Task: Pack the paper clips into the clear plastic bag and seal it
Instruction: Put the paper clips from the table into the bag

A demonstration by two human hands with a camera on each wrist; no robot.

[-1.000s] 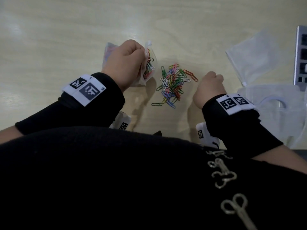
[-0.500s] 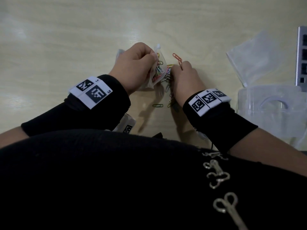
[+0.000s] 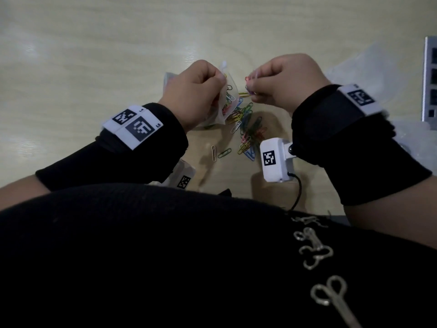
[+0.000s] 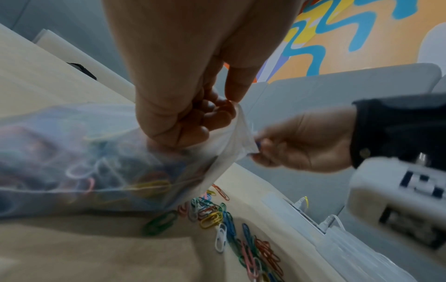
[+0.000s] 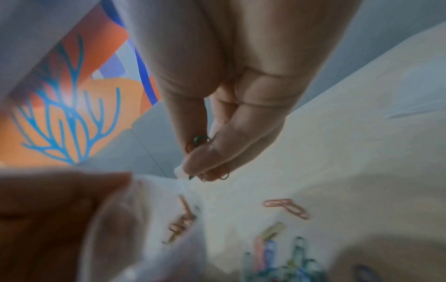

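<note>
Several clips [image 5: 205,158] sit pinched in the right hand [image 3: 283,84], fingers curled tight, just beside the bag's mouth at frame centre. The left hand [image 3: 196,91] grips the bag [image 4: 101,164] by its rim, fingers closed on the plastic, the bag partly filled and lifted off the desk [image 3: 94,55]. To load cleanly, I'd keep the mouth pulled wide and release well inside. A pile [image 3: 248,131] lies below on the desk.
</note>
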